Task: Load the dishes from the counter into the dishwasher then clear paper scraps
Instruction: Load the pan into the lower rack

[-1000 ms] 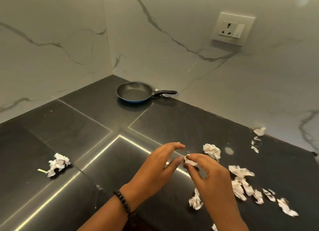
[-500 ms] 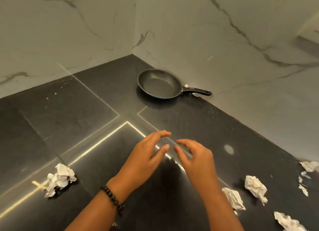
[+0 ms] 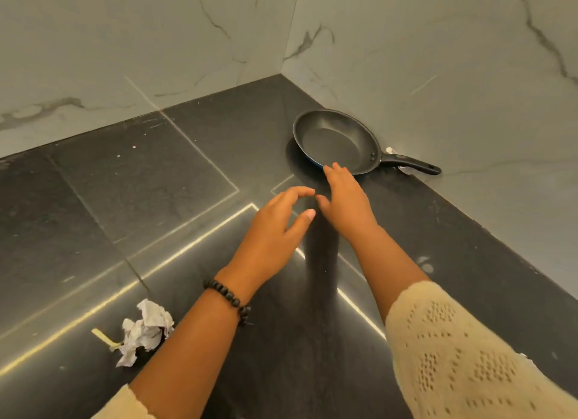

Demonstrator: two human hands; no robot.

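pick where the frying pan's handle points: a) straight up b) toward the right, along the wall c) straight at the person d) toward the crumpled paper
b: the frying pan sits in the counter corner, and its black handle runs off to the right beside the marble wall, away from the crumpled paper.

dark polished stone counter [image 3: 131,199]: glossy | black non-stick frying pan [image 3: 336,141]: matt | white crumpled paper scrap [image 3: 144,331]: creased | cream knitted sleeve [image 3: 469,356]: openwork
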